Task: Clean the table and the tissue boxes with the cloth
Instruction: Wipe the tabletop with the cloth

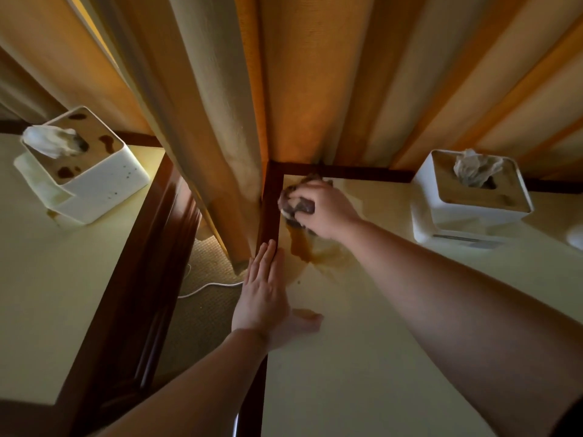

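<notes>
My right hand (pixel 325 209) grips a crumpled dark cloth (pixel 296 205) and presses it on the pale table (pixel 362 357) at its far left corner. A brown spill (pixel 307 250) streaks the tabletop just below the cloth. My left hand (pixel 263 298) lies flat with straight fingers along the table's dark wooden left edge. A white tissue box (pixel 470 200) with a wooden lid stands at the right on this table. On a second table (pixel 47 279) to the left stands another white tissue box (pixel 82 162), its lid marked with brown stains.
Tan curtains (pixel 220 121) hang behind both tables and drop into the gap between them. A white cable (pixel 205 287) lies on the carpet in that gap. A white rounded object (pixel 575 236) shows at the right edge.
</notes>
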Tool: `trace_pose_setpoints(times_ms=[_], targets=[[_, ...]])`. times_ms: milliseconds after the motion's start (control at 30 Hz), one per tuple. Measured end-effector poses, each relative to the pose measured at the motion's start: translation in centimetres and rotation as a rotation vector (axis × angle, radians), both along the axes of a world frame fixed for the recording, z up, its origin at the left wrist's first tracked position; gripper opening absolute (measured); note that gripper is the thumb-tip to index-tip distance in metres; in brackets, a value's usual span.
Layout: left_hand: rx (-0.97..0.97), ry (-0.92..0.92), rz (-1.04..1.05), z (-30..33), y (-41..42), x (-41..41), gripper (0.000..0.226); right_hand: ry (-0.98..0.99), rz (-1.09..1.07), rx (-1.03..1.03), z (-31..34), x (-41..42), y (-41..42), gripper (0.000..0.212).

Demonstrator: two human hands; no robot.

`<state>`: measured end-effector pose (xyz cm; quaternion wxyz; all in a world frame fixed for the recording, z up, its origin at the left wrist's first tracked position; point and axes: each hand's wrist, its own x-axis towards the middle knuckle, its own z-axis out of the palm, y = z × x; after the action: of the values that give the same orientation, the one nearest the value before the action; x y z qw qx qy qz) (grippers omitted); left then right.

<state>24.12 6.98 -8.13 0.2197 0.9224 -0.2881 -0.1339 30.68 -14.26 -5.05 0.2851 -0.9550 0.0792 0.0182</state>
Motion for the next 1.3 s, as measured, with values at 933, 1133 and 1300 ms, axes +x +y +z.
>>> trace_pose_setpoints(times_ms=[933,1133,1300], targets=[[-0.067,-0.002,0.033,-1.2,0.3,0.2,0.152,0.117,0.14,0.06,0.3,-7.0,1.4,0.047],[-0.062,0.014,0.014,-1.3,0.4,0.4,0.155,0.083,-0.054,-0.019,0.0,-9.3,-2.7,0.047],[-0.075,-0.005,0.039,-1.5,0.6,0.2,0.15,0.03,-0.149,-0.051,-0.4,-5.3,-0.3,0.045]])
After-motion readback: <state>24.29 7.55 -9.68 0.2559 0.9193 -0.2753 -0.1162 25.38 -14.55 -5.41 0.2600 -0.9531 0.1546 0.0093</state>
